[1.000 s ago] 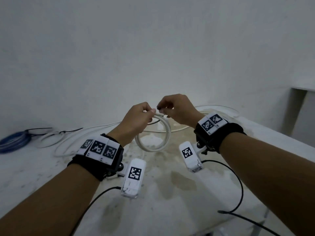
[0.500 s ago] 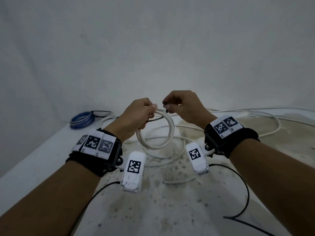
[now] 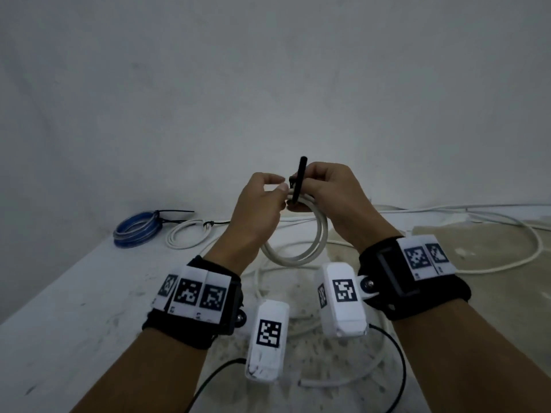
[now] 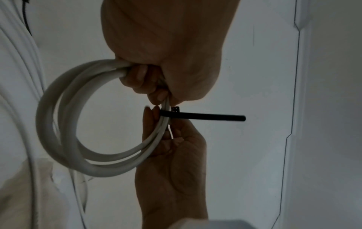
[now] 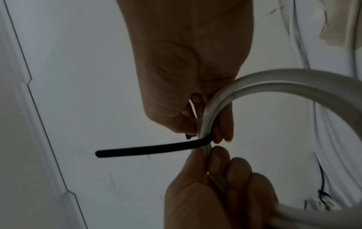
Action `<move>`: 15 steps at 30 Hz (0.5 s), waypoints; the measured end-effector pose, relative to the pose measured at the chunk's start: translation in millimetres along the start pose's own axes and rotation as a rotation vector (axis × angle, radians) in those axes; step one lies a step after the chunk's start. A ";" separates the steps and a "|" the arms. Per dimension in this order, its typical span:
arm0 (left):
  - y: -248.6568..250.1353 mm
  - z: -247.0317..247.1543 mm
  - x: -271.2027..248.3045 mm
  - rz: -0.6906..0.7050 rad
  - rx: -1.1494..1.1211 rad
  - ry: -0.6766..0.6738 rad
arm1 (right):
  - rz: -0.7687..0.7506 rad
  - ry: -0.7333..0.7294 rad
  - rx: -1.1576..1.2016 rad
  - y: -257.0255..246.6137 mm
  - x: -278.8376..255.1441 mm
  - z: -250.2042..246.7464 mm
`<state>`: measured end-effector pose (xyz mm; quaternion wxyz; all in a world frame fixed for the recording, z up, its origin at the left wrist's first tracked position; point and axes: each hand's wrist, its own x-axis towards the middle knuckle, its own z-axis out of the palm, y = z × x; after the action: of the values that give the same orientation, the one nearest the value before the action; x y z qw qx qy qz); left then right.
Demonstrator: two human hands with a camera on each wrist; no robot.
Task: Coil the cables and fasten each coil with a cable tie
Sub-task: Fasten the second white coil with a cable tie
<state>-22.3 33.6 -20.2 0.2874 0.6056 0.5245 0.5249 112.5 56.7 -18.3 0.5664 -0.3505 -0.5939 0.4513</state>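
Observation:
I hold a white cable coil (image 3: pixel 298 254) of a few turns up above the table (image 3: pixel 74 308). A black cable tie (image 3: pixel 299 180) loops round the coil's top, its free tail sticking straight up. My left hand (image 3: pixel 268 192) grips the coil (image 4: pixel 58 139) just left of the tie (image 4: pixel 205 116), fingers curled round the strands. Just right of it, my right hand (image 3: pixel 319 189) pinches the tie's loop against the coil (image 5: pixel 274 80). In the right wrist view the tie's tail (image 5: pixel 147 149) juts out to the left, bare.
A blue coil (image 3: pixel 137 229) and a small white coil (image 3: pixel 187 234), each with a black tie, lie at the back left. Loose white cable (image 3: pixel 512 254) sprawls over the stained right side and under my wrists. A plain wall (image 3: pixel 268 84) stands close behind.
The tie's tail, earlier a thin strip lying across between my hands, now stands upright round the coil's top. Both hands have drawn closer together at the tie.

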 end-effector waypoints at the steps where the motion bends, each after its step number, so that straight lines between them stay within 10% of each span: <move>1: 0.5 2.0 2.2 0.020 0.009 -0.012 | 0.018 0.026 0.019 1.1 1.4 -1.7; 7: 0.9 9.7 10.1 0.066 0.071 -0.009 | 0.092 0.096 0.065 -0.7 5.6 -6.0; 11: -2.2 6.6 12.0 0.017 0.096 0.048 | -0.078 0.114 -0.478 0.0 7.9 -14.9; 15: -4.4 -1.3 14.7 -0.053 0.077 0.108 | -0.274 -0.201 -0.648 -17.7 -0.3 -11.3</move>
<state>-26.5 48.3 -18.8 0.2488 0.5731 0.5748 0.5285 125.3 51.8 -2.4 0.4199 -0.3831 -0.8001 0.1918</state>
